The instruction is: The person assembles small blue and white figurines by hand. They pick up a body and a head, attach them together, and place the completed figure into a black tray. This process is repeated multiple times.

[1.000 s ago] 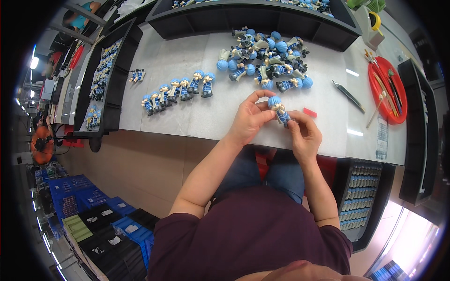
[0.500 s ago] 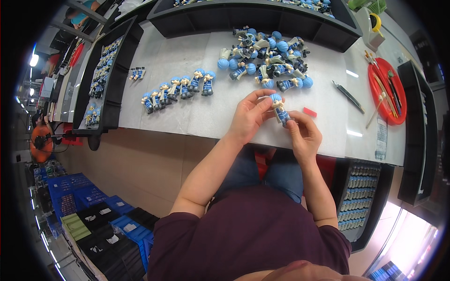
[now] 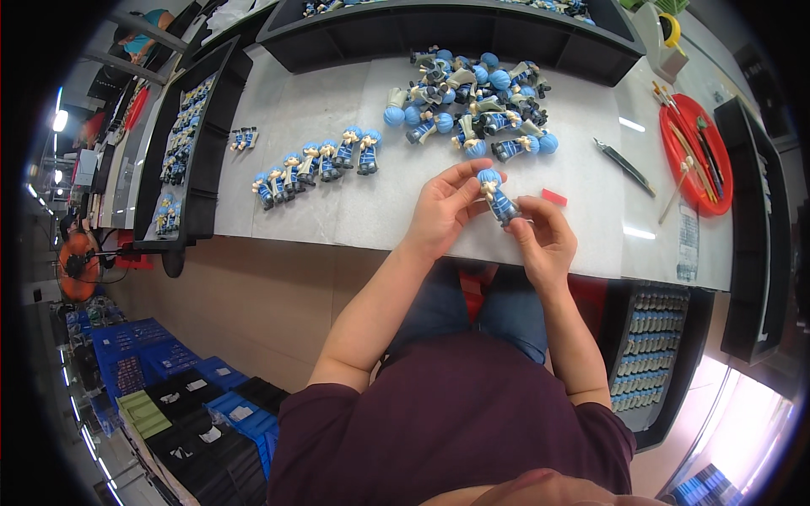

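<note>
White worktable (image 3: 337,110) carried a loose pile of figurines (image 3: 472,101). Above its near edge, left hand (image 3: 443,207) and right hand (image 3: 544,240) pinched one blue-capped figurine (image 3: 496,196); it seemed light, rigid, best gripped at the body.

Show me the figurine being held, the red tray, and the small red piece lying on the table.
figurine (image 3: 496,196), head view, on its blue body between both hands.
red tray (image 3: 719,179), head view, on its bare rim.
small red piece (image 3: 553,197), head view, on its middle.

Seven figurines (image 3: 314,165) stand in a row, one red tray (image 3: 697,160), and perhaps fifteen piled figurines (image 3: 472,101).
</note>
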A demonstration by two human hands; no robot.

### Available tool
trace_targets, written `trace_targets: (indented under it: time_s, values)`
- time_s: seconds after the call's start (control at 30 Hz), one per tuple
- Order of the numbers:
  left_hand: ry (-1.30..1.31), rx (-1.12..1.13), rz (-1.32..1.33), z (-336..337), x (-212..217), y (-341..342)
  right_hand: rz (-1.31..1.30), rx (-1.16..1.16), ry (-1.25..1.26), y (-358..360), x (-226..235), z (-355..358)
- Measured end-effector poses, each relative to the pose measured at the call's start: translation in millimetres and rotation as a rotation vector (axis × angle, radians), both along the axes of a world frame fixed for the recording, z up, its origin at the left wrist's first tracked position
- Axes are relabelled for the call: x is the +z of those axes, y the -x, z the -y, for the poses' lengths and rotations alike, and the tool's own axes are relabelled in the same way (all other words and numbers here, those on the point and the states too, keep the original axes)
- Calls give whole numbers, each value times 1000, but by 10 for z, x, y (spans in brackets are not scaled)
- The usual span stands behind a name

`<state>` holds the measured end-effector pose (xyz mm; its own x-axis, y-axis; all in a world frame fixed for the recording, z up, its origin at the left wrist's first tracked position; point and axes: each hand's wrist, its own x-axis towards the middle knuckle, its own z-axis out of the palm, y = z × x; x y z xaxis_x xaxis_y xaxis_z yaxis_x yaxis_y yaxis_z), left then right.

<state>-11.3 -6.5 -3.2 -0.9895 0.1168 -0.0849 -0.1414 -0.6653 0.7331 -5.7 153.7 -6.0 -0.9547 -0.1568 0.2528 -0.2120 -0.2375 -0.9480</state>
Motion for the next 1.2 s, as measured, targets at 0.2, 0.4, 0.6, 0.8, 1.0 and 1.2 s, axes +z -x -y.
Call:
trace_targets:
  time_s: [0.2,0.4,0.6,0.8,1.0,1.2]
  values:
    - [15,45,2,-11,-17,-3,89,40,-74,8,74,-37]
    - [30,46,26,-22,-15,3,80,48,-94,12,80,-45]
    - [62,62,1,-22,-31,1,39,74,-103,15,19,-23]
    - [51,73,-103,-22,-92,-6,146,139,-29,34,60,-20]
    - [-72,42,-48,-7,-45,-8,134,106,-39,21,70,-11]
    - [218,48,-97,-23,-61,-40,-58,-47,-188,8,-68,-26]
